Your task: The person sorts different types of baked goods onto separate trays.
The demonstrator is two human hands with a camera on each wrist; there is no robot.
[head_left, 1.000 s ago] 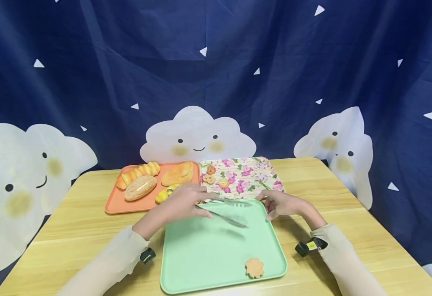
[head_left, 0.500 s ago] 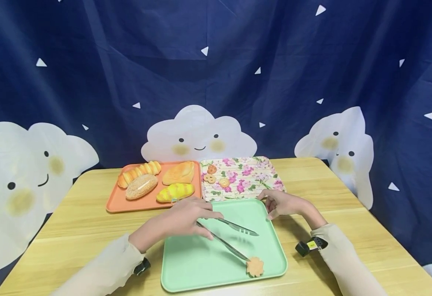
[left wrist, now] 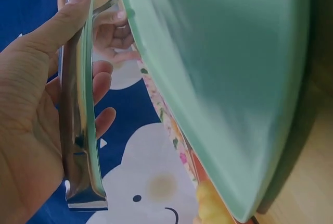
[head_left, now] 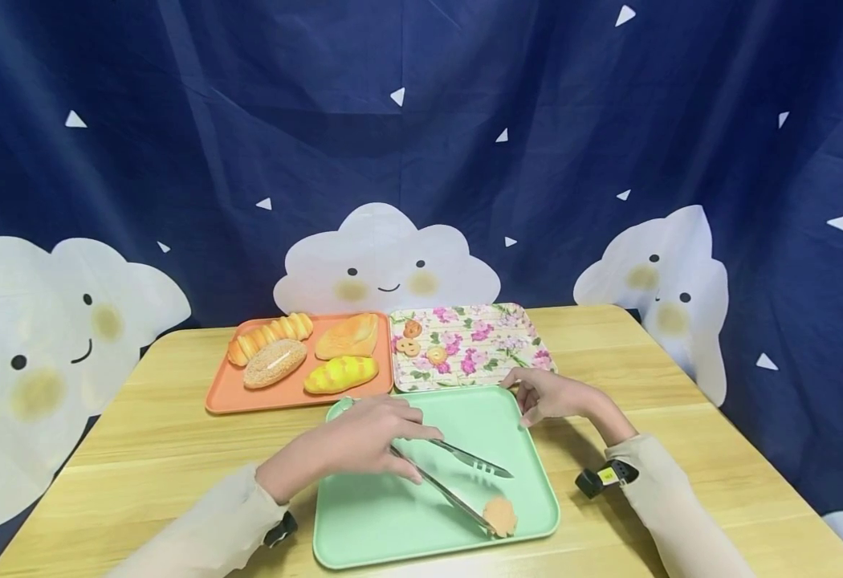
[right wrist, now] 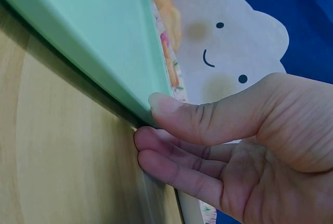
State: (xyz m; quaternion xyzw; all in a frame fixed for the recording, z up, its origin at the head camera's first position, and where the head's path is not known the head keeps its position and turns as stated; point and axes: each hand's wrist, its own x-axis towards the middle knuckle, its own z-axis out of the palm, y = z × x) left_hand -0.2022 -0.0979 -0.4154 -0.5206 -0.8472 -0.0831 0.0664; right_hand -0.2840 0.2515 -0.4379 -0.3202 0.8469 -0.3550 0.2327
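Observation:
In the head view my left hand (head_left: 367,437) grips metal tongs (head_left: 458,504) over the green tray (head_left: 371,522). Their arms are spread apart; one tip touches the edge of a flower-shaped cookie (head_left: 499,515) near the tray's front right, while the other tip hangs above the tray. Thumb and fingers lie on either side of the tongs (left wrist: 78,130) in the left wrist view. At the tray's far right corner my right hand (head_left: 555,396) pinches the rim. The right wrist view has its thumb (right wrist: 171,108) on top of the green rim, with fingers below.
Behind, to the left, an orange tray (head_left: 230,392) bears several breads, among them a yellow bread (head_left: 342,375) and a seeded roll (head_left: 274,364). Beside it lies a floral tray (head_left: 494,345) with 3 small cookies. A blue cloud-print curtain (head_left: 450,160) hangs behind the wooden table (head_left: 154,417).
My left hand has brought the tongs down and toward the front of the green tray, where one tip now meets the flower-shaped cookie. The right hand stays at the corner.

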